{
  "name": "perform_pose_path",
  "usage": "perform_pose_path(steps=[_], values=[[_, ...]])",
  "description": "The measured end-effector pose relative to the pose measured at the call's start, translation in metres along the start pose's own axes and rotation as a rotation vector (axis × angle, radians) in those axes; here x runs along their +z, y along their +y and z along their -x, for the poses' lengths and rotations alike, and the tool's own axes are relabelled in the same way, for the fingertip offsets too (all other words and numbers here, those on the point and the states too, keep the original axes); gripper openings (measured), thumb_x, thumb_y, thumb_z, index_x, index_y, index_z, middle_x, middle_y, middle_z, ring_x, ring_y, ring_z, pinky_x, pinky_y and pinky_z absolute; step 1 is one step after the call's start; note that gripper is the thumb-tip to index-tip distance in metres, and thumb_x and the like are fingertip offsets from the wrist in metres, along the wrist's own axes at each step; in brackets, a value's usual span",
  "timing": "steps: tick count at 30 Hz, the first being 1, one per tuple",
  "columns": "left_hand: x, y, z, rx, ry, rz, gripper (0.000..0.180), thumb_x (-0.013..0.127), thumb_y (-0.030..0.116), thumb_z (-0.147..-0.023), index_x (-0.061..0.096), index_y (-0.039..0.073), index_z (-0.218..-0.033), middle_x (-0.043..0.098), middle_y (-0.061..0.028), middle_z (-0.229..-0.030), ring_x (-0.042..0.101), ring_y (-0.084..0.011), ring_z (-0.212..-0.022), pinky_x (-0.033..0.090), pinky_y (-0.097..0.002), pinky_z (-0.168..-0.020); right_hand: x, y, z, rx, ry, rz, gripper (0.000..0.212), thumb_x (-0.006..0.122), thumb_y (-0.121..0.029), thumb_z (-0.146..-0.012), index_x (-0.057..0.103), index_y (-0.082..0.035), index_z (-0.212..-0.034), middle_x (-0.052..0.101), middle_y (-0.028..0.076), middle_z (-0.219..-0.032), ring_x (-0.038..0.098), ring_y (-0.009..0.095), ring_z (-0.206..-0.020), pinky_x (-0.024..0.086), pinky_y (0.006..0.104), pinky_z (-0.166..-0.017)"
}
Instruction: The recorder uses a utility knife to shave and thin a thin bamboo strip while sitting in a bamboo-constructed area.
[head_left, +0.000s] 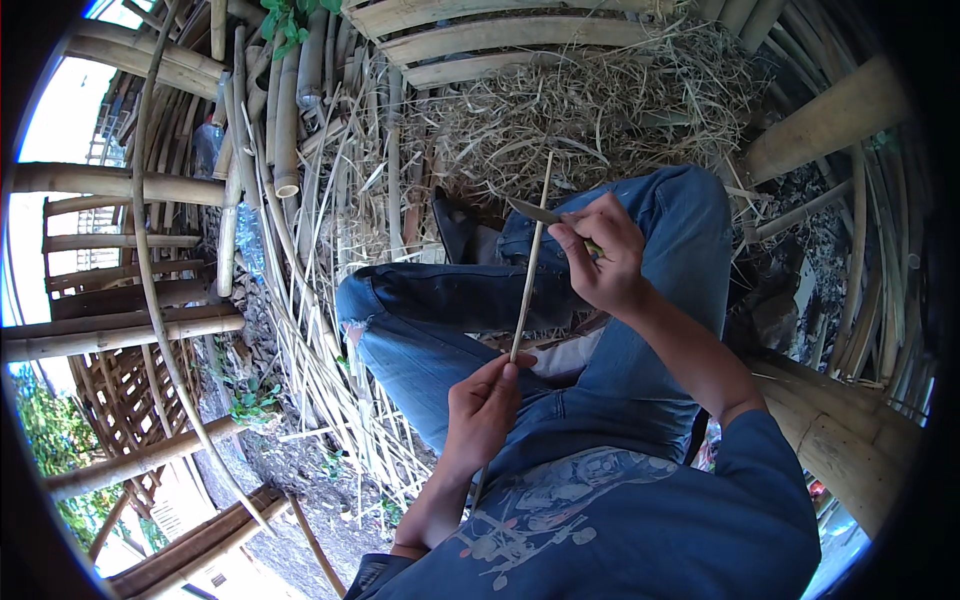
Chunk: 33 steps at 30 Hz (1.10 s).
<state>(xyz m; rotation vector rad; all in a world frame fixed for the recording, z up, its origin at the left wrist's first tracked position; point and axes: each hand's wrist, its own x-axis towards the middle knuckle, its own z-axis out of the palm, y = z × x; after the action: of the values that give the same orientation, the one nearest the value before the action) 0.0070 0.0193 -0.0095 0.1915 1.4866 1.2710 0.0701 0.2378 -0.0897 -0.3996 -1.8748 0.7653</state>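
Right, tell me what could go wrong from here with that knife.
The knife in the right hand could slip off the slender strip and catch the jeans beneath. The bare left hand grips the strip lower down, so a stroke running that way might cut it. The strip might also snap.

The right hand (603,252) is covering most of the handle (594,249) of the knife (533,211), and the left hand (483,405) is hiding a stretch of the strip (530,280). The jeans (420,300) are hiding part of the shoe (456,228). The shirt (650,530) is running off the lower edge; the upper edge is cutting off the leaves (290,24).
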Motion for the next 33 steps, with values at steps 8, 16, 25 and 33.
perform_pose_path(steps=[8, 16, 25, 33], values=[[-0.009, 0.011, -0.010, -0.080, -0.020, 0.142, 0.031, 0.044, 0.022, -0.104, 0.058, -0.002, -0.118, 0.036, 0.0077, -0.059, 0.027, -0.0013, -0.047, 0.020, -0.0196, -0.044, 0.007, -0.034, 0.019, -0.044, -0.225, -0.193, 0.018, 0.076, -0.007, -0.078, 0.060, 0.000, -0.076, 0.058, 0.010, -0.076, 0.061, 0.016, -0.058, 0.049, 0.0271, -0.047], [-0.012, 0.013, -0.004, -0.062, -0.066, 0.143, 0.031, 0.044, 0.021, -0.104, 0.058, -0.003, -0.119, 0.035, 0.0073, -0.058, 0.027, -0.0016, -0.047, 0.021, -0.0196, -0.043, 0.006, -0.030, 0.014, -0.026, -0.166, -0.208, 0.016, 0.076, -0.006, -0.078, 0.061, 0.001, -0.077, 0.058, 0.010, -0.076, 0.061, 0.016, -0.057, 0.049, 0.0264, -0.047], [-0.014, 0.015, -0.004, -0.065, -0.086, 0.152, 0.031, 0.044, 0.020, -0.103, 0.057, -0.004, -0.119, 0.036, 0.0069, -0.058, 0.028, -0.0015, -0.046, 0.021, -0.0194, -0.042, 0.004, -0.024, 0.006, -0.067, -0.095, -0.127, 0.018, 0.077, -0.009, -0.077, 0.061, -0.001, -0.074, 0.057, 0.007, -0.074, 0.061, 0.014, -0.053, 0.046, 0.0256, -0.043], [-0.016, 0.010, 0.004, -0.073, -0.123, 0.188, 0.031, 0.045, 0.020, -0.103, 0.057, -0.005, -0.118, 0.036, 0.0071, -0.058, 0.027, -0.0017, -0.046, 0.021, -0.0198, -0.042, -0.004, -0.002, -0.002, 0.008, -0.043, 0.006, 0.017, 0.075, -0.008, -0.079, 0.061, -0.001, -0.075, 0.056, 0.006, -0.073, 0.058, 0.014, -0.054, 0.042, 0.0264, -0.042]])
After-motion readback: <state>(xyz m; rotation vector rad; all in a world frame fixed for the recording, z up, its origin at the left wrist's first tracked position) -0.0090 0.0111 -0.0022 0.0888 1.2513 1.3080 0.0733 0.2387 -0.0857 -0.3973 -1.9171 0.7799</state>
